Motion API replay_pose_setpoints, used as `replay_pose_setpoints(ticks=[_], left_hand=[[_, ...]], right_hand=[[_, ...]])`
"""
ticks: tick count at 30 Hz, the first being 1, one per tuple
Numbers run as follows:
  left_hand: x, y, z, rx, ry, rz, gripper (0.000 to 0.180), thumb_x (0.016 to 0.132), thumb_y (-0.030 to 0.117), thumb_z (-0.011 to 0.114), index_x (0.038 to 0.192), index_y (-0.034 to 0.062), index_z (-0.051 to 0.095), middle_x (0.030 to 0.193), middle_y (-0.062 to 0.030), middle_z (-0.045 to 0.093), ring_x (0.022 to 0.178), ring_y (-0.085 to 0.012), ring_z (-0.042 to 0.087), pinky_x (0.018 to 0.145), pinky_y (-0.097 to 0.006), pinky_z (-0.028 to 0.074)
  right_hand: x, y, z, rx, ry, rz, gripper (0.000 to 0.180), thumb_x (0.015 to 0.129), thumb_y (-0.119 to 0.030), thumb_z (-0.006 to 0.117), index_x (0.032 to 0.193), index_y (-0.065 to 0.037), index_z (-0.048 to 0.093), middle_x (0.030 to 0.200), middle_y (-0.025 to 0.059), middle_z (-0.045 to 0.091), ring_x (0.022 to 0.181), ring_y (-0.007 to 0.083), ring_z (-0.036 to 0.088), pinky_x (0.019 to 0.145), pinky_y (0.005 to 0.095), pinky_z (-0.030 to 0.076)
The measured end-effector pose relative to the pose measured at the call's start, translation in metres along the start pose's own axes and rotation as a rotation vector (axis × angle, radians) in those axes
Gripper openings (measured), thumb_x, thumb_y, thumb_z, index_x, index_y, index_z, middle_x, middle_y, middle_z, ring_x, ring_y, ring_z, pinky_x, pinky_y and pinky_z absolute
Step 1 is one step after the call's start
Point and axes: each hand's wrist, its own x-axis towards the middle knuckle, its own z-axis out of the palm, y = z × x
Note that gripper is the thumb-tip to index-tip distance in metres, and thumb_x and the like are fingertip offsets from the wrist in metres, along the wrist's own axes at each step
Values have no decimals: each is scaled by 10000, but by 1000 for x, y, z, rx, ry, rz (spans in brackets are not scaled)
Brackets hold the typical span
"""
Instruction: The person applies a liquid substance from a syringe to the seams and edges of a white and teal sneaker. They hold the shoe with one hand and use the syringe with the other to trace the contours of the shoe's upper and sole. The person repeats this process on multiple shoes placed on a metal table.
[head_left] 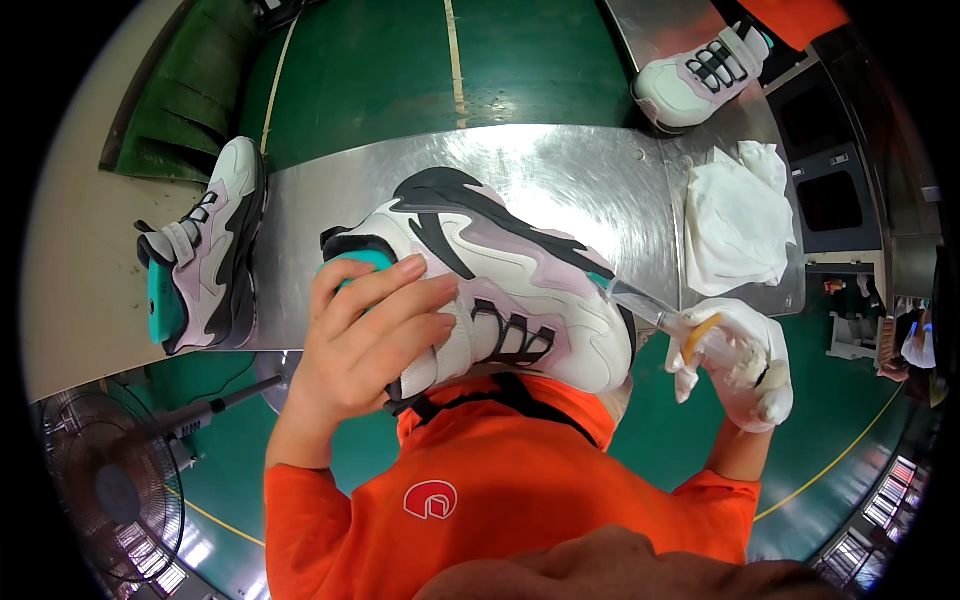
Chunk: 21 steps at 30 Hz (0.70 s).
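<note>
A white, lilac and black sneaker (500, 275) lies tilted on its side in front of me, its sole edge turned away and its toe to the right. My left hand (385, 330) is bare and wraps round the heel and collar, over a teal piece (358, 262) at the opening. In a white glove, my right hand (735, 360) grips a clear, slender tool (640, 302) whose tip meets the sole edge near the toe. A yellow-orange band (702, 335) shows by the gloved fingers. Exactly what kind of tool it is cannot be made out.
A shiny metal worktable (340, 180) lies beyond my hands. One similar sneaker (215, 250) stands at the left, another (705, 80) at the far right. White cloths (738, 220) lie on the right end. A green belt (400, 70) runs behind; a fan (115, 490) stands lower left.
</note>
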Motion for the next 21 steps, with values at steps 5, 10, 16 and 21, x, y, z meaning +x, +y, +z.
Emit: replay_pose_setpoints(ticks=[5,10,16,21], left_hand=[[-9,13,7,63,71,-16,158,800,151,666,943,87,644,1121,-64,711,1100,-259,626,859,-389,419],[-18,33,9,137,95,-71,180,801,134,659,973,88,633,1120,-97,714,1093,-266,625,839,-378,413],[-29,60,16,285,102,-120,292,834,268,691,1050,91,605,1150,-95,700,1092,-264,616,853,-371,397],[-34,84,13,386,16,-142,620,678,297,883,1122,47,530,1155,-167,671,1046,-335,630,873,-418,400]], right_hand=[[-17,9,-5,55,20,-43,1100,517,-527,870,1242,205,482,982,303,633,729,303,652,592,350,537],[-26,20,-10,89,61,-78,1087,510,-582,852,1209,173,502,945,302,624,691,304,636,538,365,541],[-38,40,-15,145,137,-116,1097,492,-642,829,1183,151,517,891,278,615,639,295,613,495,371,540],[-49,57,-8,234,230,-156,1118,486,-654,819,1192,155,506,848,256,599,614,288,593,486,362,530]])
